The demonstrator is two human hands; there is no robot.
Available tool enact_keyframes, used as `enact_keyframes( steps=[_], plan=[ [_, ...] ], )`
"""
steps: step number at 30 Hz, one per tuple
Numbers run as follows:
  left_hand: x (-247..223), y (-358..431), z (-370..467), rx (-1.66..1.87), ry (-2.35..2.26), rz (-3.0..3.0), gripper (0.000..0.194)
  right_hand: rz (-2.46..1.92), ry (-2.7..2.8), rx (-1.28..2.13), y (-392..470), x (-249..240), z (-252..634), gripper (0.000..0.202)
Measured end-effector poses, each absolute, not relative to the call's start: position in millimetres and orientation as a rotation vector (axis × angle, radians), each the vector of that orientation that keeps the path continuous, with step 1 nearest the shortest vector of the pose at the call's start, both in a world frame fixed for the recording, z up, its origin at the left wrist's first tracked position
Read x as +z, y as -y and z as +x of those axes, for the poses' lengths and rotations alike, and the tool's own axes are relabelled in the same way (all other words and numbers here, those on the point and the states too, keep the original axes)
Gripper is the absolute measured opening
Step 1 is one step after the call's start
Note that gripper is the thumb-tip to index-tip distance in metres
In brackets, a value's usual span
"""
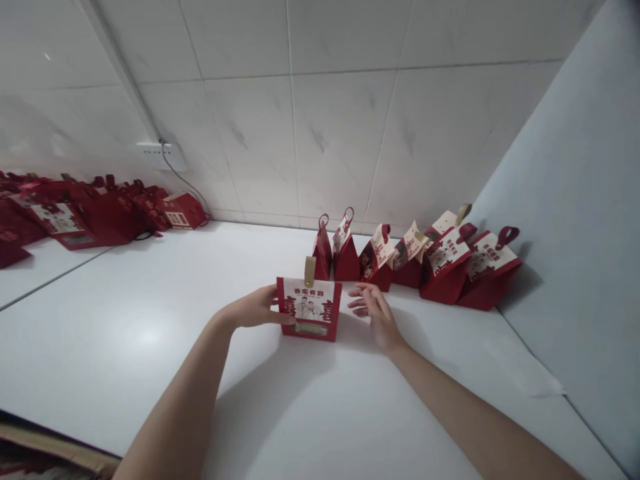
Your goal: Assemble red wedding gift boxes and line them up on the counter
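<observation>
A red and white gift box [310, 308] with a gold strap handle and a small window stands upright on the white table [165, 373]. Around its left side my left hand [257, 308] is closed, the thumb across the front and the other fingers partly hidden behind. My right hand [376, 313] is just to the right of the box, apart from it, with its fingers loosely spread and nothing in them. Behind the right hand stands a similar red box [377, 261] with a dark red strap.
Several red gift boxes [445, 263] stand in a row along the back right. A larger cluster of red boxes [100, 217] fills the back left. Tiled wall [340, 147] closes off the back, a pale panel [575, 220] the right. A cable hangs from a power socket [160, 155].
</observation>
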State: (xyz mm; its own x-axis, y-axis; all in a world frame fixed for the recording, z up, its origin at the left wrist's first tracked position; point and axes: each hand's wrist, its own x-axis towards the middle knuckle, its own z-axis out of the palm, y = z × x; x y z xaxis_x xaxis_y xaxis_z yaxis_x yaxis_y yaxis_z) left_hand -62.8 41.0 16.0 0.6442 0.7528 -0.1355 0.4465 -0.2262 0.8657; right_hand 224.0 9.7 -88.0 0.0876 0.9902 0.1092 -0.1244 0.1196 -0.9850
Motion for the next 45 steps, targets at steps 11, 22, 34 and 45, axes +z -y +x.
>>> enact_keyframes(
  steps=[11,22,34,45],
  plan=[
    [0.7,-67.4,-96.0,0.345,-1.148,1.902,0.029,-1.143,1.144,1.033,-5.5,-84.3,223.3,0.046],
    [39.0,-20.4,-60.1,0.923,-1.230,1.929,0.068,-0.940,1.678,1.201,16.2,-65.2,218.5,0.032],
    [83.1,-18.9,-72.4,0.387,-1.290,2.061,0.030,-0.930,1.837,1.440,27.9,-67.2,213.8,0.035],
    [160.5,-4.1,-67.1,-0.015,-2.036,2.188,0.039,-1.048,1.864,1.395,35.0,-68.4,214.9,0.036]
  ],
)
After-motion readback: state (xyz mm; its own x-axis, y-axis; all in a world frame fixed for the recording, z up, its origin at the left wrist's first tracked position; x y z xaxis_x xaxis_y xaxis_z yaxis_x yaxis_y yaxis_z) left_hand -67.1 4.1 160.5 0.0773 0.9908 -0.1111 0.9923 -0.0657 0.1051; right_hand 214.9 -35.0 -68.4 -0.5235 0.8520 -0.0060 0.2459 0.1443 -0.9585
